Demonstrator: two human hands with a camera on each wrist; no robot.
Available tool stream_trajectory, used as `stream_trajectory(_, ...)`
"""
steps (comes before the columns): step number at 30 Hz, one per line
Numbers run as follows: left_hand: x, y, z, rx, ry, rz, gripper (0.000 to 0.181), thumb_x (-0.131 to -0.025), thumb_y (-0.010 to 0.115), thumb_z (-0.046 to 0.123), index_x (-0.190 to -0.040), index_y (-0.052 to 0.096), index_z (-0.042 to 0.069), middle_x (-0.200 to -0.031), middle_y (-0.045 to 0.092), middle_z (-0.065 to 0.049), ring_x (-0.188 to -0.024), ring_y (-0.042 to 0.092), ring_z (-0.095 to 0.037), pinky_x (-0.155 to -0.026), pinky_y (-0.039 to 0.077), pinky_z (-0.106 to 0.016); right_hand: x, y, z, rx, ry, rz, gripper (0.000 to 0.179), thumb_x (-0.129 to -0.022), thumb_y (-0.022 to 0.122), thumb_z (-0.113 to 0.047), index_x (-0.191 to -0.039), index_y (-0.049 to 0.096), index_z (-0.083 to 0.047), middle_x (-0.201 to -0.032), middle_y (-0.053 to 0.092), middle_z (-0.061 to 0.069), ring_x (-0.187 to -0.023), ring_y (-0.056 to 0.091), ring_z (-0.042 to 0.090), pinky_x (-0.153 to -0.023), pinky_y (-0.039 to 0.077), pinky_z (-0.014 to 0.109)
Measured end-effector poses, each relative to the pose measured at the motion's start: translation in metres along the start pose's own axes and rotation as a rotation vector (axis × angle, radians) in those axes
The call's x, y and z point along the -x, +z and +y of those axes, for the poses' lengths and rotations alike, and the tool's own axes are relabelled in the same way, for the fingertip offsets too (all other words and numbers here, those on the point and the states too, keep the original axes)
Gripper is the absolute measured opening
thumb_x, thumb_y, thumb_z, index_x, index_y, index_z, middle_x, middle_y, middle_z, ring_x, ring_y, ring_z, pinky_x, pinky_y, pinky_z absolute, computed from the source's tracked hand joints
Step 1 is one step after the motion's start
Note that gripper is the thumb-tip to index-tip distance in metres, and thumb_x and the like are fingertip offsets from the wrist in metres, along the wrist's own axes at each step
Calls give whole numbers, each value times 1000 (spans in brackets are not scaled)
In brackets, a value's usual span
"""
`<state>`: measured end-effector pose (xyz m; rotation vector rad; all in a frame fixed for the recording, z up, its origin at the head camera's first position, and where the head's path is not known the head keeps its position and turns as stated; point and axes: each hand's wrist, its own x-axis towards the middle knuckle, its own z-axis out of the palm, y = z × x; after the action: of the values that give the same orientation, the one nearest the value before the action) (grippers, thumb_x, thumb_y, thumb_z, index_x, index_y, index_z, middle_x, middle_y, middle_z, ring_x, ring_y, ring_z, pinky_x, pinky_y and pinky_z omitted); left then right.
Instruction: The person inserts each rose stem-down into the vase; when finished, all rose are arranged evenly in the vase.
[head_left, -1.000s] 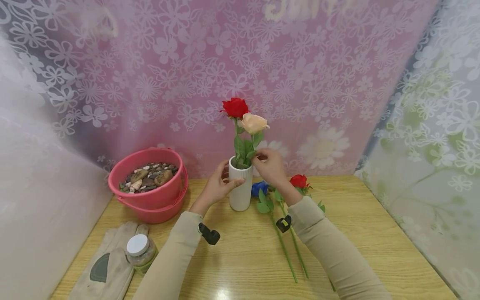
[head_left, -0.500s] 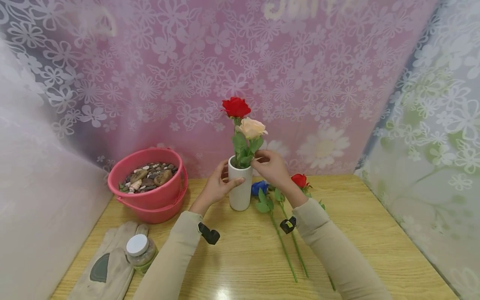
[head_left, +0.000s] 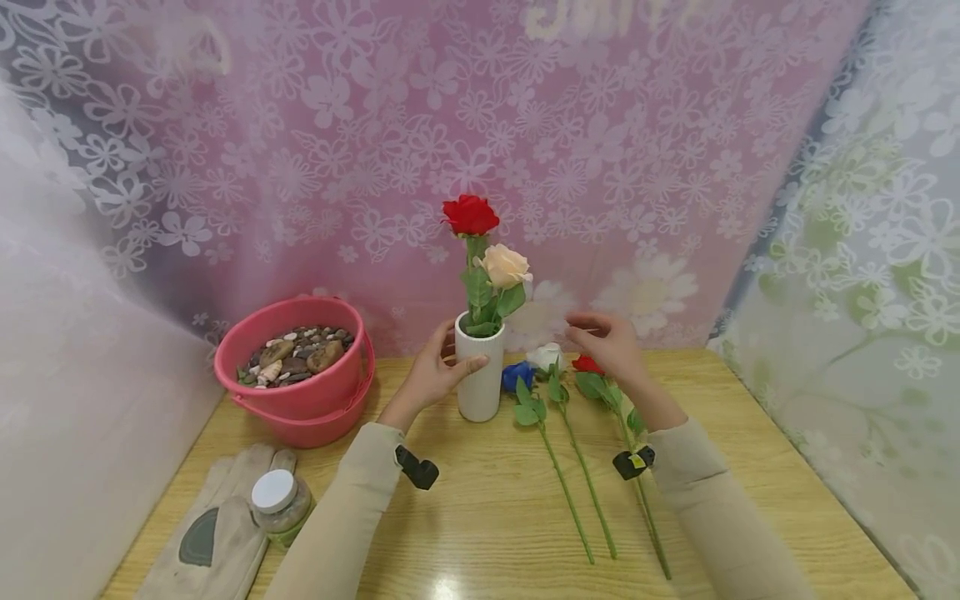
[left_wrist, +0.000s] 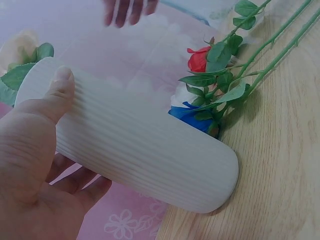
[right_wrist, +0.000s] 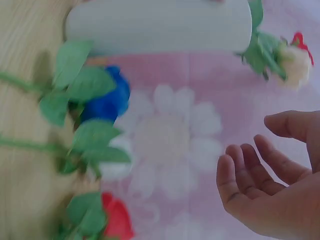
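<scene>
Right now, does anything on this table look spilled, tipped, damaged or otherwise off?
Nothing stands out. The white vase stands upright in the left hand with two roses in it; the right hand hovers empty over three loose roses lying flat. The pebbles stay inside the pink bucket.

five roses (head_left: 470,214), one vase (head_left: 480,371), one bucket (head_left: 300,392)

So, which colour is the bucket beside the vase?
Pink bucket, holding pebbles; the head view shows it best.

White ribbed vase (head_left: 479,375), red rose (head_left: 470,215), cream rose (head_left: 506,265), pink bucket (head_left: 300,385), pink floral curtain (head_left: 360,150).
</scene>
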<state>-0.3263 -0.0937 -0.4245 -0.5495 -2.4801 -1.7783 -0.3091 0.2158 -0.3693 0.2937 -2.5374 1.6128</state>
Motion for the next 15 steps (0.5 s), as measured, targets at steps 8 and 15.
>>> stream_trajectory(8, 2, -1, 3, 4, -9, -6, 81, -96, 80, 33, -162, 34, 24, -152, 54, -14, -140, 56, -37, -114, 50, -56, 25, -36, 35, 8, 82, -35, 51, -108, 61, -27, -149, 55, 2, -145, 57, 28, -93, 65, -2, -81, 59, 22)
stream_trajectory(15, 1, 1, 4, 6, -10, -6, 82, -96, 80, 32, -163, 33, 23, -150, 54, -14, -139, 57, -37, -114, 50, -55, 41, -51, 70, -1, 123, -48, 53, -107, 64, -25, -148, 54, 6, -122, 72, 14, -90, 72, 3, -83, 65, 33)
